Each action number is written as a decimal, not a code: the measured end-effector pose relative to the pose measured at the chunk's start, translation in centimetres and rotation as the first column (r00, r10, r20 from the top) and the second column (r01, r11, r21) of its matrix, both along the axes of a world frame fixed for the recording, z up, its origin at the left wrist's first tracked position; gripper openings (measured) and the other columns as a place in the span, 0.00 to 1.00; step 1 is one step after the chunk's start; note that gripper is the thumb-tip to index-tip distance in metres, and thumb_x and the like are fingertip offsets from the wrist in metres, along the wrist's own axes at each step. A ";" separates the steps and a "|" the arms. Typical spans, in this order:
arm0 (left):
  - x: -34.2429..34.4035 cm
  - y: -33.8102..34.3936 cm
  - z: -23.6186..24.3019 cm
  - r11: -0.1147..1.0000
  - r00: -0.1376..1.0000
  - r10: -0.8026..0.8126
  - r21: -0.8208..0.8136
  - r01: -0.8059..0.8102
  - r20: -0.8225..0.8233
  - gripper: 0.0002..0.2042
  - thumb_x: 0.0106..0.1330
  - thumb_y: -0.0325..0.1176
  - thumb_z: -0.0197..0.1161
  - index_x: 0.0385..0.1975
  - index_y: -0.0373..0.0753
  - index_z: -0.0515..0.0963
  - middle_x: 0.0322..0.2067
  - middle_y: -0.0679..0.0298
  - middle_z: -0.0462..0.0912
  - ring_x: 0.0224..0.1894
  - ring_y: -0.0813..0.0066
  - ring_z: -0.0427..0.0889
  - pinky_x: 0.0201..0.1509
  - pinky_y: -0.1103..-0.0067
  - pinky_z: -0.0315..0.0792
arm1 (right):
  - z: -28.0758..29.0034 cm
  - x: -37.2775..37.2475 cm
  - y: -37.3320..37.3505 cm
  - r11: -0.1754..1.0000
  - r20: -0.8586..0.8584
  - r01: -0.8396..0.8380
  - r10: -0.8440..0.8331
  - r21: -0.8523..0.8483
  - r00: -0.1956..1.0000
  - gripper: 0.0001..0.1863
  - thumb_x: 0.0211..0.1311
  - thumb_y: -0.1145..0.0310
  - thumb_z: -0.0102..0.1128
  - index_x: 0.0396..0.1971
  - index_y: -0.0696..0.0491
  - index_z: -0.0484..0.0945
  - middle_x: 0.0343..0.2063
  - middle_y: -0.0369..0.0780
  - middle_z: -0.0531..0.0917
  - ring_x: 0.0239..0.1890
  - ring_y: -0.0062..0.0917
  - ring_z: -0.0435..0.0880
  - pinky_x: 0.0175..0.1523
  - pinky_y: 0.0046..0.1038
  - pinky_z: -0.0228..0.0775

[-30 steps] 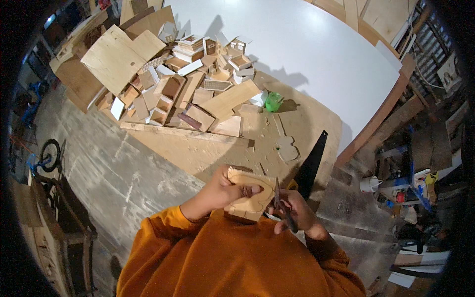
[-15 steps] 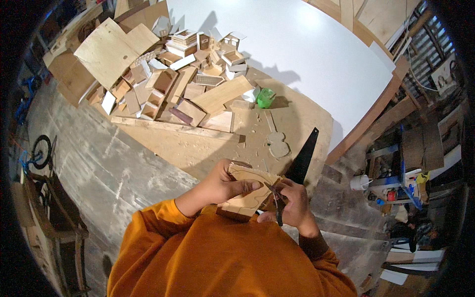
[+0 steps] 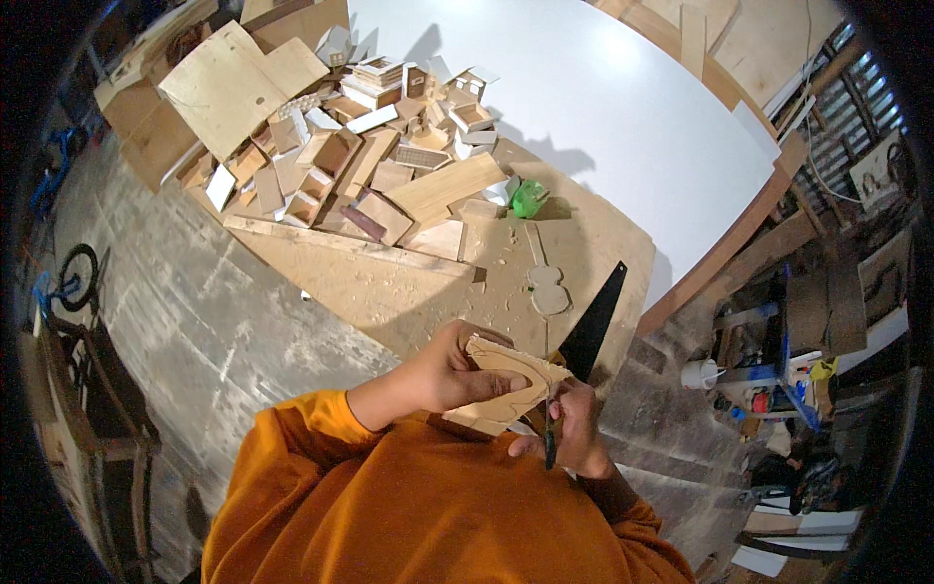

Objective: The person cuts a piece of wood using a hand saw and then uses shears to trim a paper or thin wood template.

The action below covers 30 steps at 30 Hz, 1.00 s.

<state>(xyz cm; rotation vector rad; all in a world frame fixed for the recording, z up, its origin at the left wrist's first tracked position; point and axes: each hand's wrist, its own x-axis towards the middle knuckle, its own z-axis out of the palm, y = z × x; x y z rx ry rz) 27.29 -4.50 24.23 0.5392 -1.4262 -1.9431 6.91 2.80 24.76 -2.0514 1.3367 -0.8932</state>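
My left hand [image 3: 457,375] grips a small flat wooden board [image 3: 491,404], its thumb lying on top. Curved pencil lines are drawn across the board, and its far edge is rough. In my right hand [image 3: 576,423] is a dark plier-like tool [image 3: 550,443], its narrow end at the board's right edge. Fingers hide part of this tool, so its jaws cannot be made out well. Beyond my hands, a thin guitar-shaped wooden cutout [image 3: 550,292] lies flat on the workbench [image 3: 389,292]. A dark handsaw blade [image 3: 595,321] rests to its right, its handle hidden behind my right hand.
A heap of wood offcuts and small boxes [image 3: 316,185] covers the bench's far left. Near it stands a green cut plastic container [image 3: 528,199]. A large white panel [image 3: 623,107] spans the back. A wooden strip [image 3: 350,243] lies along the bench's left edge.
The board has tilted and shifted slightly right in my left hand. The tool in my right hand has turned more upright against the board's edge. My view has shifted a little.
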 end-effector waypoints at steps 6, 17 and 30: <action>0.4 0.0 -0.4 0.996 0.997 -0.081 -0.039 0.081 -0.007 0.10 0.59 0.26 0.66 0.38 0.30 0.79 0.34 0.64 0.84 0.36 0.84 0.76 0.40 0.83 0.72 | -1.0 -0.5 0.9 0.998 -0.055 0.048 -0.046 0.032 0.997 0.38 0.36 0.39 0.75 0.39 0.57 0.79 0.28 0.37 0.78 0.28 0.26 0.77 0.33 0.27 0.69; 1.0 -1.6 2.2 0.984 0.995 -0.051 -0.164 0.065 0.089 0.09 0.59 0.25 0.66 0.38 0.32 0.80 0.33 0.65 0.84 0.34 0.83 0.77 0.38 0.82 0.72 | 1.4 -0.3 -1.2 0.997 -0.076 0.031 -0.036 -0.071 0.996 0.36 0.31 0.40 0.77 0.34 0.55 0.80 0.30 0.43 0.82 0.34 0.40 0.82 0.41 0.35 0.74; 1.7 -0.7 1.6 0.998 0.993 0.046 -0.035 -0.043 0.111 0.07 0.57 0.24 0.67 0.35 0.33 0.81 0.31 0.66 0.84 0.32 0.85 0.76 0.35 0.84 0.72 | 1.0 -0.9 -1.4 0.998 -0.099 -0.039 0.034 -0.054 0.995 0.31 0.38 0.47 0.78 0.32 0.59 0.80 0.21 0.41 0.78 0.19 0.28 0.78 0.27 0.24 0.69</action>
